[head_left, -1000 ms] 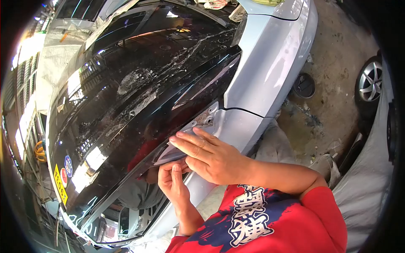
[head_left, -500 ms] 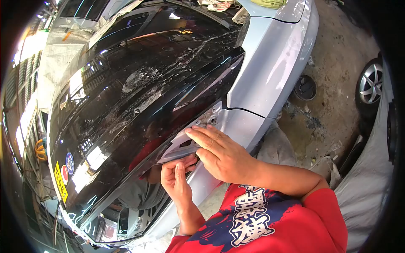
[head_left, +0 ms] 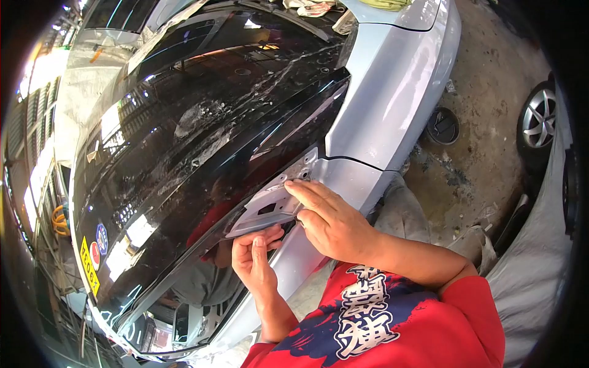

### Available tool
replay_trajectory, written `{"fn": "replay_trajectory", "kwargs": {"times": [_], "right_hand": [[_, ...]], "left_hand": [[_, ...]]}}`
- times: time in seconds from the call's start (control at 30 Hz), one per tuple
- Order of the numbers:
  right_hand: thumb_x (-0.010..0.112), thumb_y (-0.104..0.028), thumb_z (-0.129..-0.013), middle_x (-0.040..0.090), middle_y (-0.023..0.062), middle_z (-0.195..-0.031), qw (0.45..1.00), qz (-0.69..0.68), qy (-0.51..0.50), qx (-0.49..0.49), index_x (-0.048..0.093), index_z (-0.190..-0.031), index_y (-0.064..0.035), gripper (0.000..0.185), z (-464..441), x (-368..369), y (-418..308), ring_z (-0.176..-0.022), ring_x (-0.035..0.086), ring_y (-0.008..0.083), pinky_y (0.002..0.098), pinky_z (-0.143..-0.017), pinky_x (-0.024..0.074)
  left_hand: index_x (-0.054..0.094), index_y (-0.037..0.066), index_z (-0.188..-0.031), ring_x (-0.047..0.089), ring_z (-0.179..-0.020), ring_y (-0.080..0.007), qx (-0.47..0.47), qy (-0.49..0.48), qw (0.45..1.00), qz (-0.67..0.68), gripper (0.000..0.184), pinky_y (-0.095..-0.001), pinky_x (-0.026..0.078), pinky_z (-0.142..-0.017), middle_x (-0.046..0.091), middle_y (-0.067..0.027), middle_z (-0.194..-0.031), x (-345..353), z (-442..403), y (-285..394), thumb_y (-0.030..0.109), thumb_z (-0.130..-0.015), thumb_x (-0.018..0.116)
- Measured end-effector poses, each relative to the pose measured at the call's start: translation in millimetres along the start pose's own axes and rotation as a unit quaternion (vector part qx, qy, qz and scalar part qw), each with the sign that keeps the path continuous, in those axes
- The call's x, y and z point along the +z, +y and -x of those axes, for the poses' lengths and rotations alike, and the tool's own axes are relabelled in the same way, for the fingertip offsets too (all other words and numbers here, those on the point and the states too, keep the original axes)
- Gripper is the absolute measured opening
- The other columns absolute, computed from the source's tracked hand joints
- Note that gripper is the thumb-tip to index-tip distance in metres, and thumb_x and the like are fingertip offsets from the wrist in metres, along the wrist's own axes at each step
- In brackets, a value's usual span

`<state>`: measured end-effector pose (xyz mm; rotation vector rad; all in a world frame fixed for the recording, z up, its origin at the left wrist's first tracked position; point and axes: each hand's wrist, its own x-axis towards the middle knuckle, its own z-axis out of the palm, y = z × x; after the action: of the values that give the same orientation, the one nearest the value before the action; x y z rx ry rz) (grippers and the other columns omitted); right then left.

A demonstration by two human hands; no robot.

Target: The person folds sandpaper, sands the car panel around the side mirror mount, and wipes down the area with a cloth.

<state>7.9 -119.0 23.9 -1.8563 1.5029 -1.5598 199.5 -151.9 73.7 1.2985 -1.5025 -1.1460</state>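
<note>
Stained concrete floor (head_left: 503, 67) spreads to the right of the triangular panel (head_left: 250, 218), with a dark round lid (head_left: 442, 126) lying on it and, farther right, a spoked wheel (head_left: 538, 118) beside a draped grey cover (head_left: 534, 276). Well to the panel's left hangs a yellow coil (head_left: 59, 219).

Pale and pierced by a dark opening, the panel sits in the corner between the glossy black surface (head_left: 178, 159) and the silver bodywork (head_left: 350, 178). Above and right of it, a green cloth (head_left: 386, 3) rests on the bodywork.

At the panel's upper edge, the right hand (head_left: 334, 227) lies with its fingers stretched out close together. By its lower edge, the left hand (head_left: 254, 260) is half curled, thumb against the fingers; whether anything small is pinched there, I cannot tell.

Uneven pressure from those fingertips could, I judge, tip or shift the panel if it is loose. A thin or sharp rim might nick bare skin, and grit like the pale dust streaked across the black surface could scratch the gloss if rubbed along it.
</note>
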Motion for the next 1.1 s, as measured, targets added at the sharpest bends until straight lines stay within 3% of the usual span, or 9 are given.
{"fn": "replay_trajectory", "kwargs": {"times": [0.1, 0.4, 0.73, 0.9, 1.1], "right_hand": [[0.06, -0.008, -0.094, 0.051, 0.0258, -0.148, 1.0, -0.001, 0.004, 0.0, 0.061, -0.096, 0.0075, 0.015, 3, 1, 2, -0.137, 0.053, 0.0404, 0.0529, -0.115, 0.0442], [0.063, -0.003, -0.091, 0.05, 0.0283, -0.146, 1.0, -0.011, 0.019, 0.011, 0.06, -0.097, 0.0078, 0.013, 17, 1, 10, -0.135, 0.054, 0.0423, 0.0519, -0.116, 0.0438], [0.065, -0.004, -0.091, 0.053, 0.0294, -0.145, 0.997, -0.035, 0.005, 0.069, 0.06, -0.1, 0.0059, 0.014, 26, -10, 5, -0.13, 0.057, 0.0448, 0.0502, -0.109, 0.0473], [0.066, -0.005, -0.092, 0.054, 0.0277, -0.144, 0.996, -0.059, -0.017, 0.066, 0.061, -0.102, 0.004, 0.014, 38, -36, 12, -0.122, 0.061, 0.0429, 0.0488, -0.104, 0.0491], [0.067, -0.006, -0.092, 0.057, 0.0227, -0.142, 0.996, -0.022, -0.022, 0.084, 0.062, -0.102, 0.0011, 0.013, 76, -104, 35, -0.115, 0.065, 0.0382, 0.0464, -0.099, 0.0523]], "left_hand": [[0.06, -0.003, -0.107, 0.078, -0.091, -0.0296, -0.012, 0.004, 1.0, 0.017, 0.019, -0.0334, 0.063, -0.077, 0.076, -0.026, -0.104, -1, 0, 2, 0.016, -0.107, 0.061], [0.058, 0.003, -0.105, 0.078, -0.086, -0.0297, 0.006, 0.014, 1.0, -0.021, 0.019, -0.0322, 0.062, -0.071, 0.077, -0.0254, -0.102, 0, 0, -1, 0.021, -0.108, 0.06], [0.058, 0.003, -0.105, 0.078, -0.086, -0.0295, 0.004, 0.019, 1.0, -0.016, 0.019, -0.0315, 0.062, -0.07, 0.076, -0.0263, -0.103, -2, -1, -5, 0.021, -0.108, 0.061], [0.061, 0.0, -0.114, 0.077, -0.089, -0.0261, 0.038, -0.005, 0.999, -0.001, 0.029, -0.03, 0.06, -0.073, 0.076, -0.0241, -0.106, -4, 1, -12, 0.029, -0.107, 0.063], [0.062, -0.002, -0.114, 0.076, -0.091, -0.027, 0.072, -0.081, 0.993, 0.051, 0.021, -0.0341, 0.06, -0.077, 0.075, -0.0217, -0.108, 41, 18, 1, 0.016, -0.103, 0.064]]}}
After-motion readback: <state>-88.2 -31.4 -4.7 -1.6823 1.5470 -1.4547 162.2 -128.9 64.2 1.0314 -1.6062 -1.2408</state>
